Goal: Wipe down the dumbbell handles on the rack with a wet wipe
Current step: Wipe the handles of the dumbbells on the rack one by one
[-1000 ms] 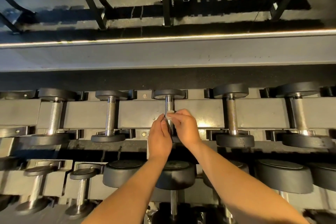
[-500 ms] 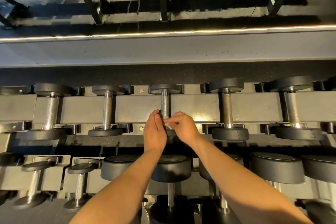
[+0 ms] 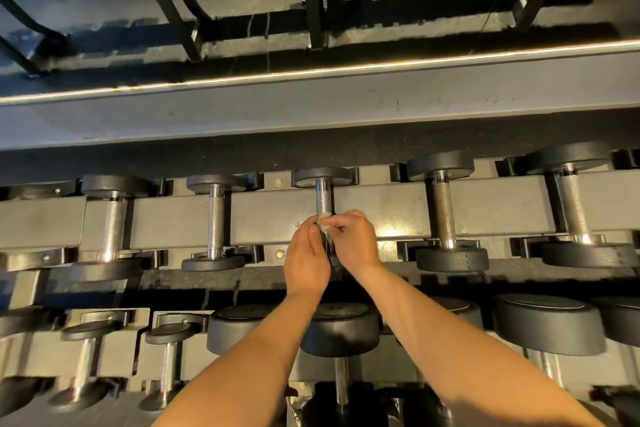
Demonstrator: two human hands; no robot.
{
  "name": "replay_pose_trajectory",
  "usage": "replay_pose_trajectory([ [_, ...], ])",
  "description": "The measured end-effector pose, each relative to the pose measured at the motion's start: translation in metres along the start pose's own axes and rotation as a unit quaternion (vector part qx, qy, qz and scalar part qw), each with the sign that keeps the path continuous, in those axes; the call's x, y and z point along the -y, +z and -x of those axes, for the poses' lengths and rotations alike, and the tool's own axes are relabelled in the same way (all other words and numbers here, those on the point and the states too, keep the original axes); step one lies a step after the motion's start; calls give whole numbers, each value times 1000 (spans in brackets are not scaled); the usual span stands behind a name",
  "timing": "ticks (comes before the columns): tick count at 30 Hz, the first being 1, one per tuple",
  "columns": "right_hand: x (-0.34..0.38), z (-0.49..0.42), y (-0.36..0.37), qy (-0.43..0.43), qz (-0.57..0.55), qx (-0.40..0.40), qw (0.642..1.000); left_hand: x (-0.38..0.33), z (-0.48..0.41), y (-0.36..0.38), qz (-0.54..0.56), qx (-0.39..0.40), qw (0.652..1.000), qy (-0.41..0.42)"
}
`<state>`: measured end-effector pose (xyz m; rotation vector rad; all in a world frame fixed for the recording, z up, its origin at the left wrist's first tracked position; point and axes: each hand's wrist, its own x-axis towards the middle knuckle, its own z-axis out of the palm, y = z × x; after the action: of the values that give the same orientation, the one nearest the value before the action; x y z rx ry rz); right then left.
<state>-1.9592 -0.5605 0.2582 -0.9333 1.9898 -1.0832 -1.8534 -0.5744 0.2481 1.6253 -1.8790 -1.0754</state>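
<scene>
Pinching wet wipe (image 3: 324,218) on dumbbell handle (image 3: 323,200): left hand (image 3: 306,258), right hand (image 3: 357,243) touching.

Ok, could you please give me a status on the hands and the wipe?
Left hand and right hand both pinching wet wipe against middle dumbbell handle, top row. Handle's far end uncovered. Nothing blocking.

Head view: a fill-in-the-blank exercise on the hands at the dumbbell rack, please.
1. The left hand and right hand meet at the knurled silver metal handle of the upper row's ____ dumbbell.
2. The small crumpled wet wipe between their fingers is ____.
3. The black-ended dumbbell just left of it is touched by ____ hand.
Missing: middle; white; neither.
</scene>
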Motion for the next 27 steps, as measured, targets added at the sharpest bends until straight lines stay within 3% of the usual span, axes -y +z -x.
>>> replay_pose_trajectory([
  [5, 19, -33, -5, -15, -15, -56, 998, 0, -2, 0, -24, 12, 1000, -1],
  [11, -3, 3, 6, 13, -59, -7, 998, -3, -1, -3, -5, 18, 1000, -14],
  [14, -12, 6, 5, -1, 2, -5, 1000, 1, -1, -1, -8, 19, 1000, -22],
  [19, 17, -19, 5, -16, -37, -71, 997, -2, -1, -2, 5, 19, 1000, -8],
  [27, -2, 20, 7, 30, -10, 9, 999, 0, -1, -1, 8, 24, 999, -37],
])
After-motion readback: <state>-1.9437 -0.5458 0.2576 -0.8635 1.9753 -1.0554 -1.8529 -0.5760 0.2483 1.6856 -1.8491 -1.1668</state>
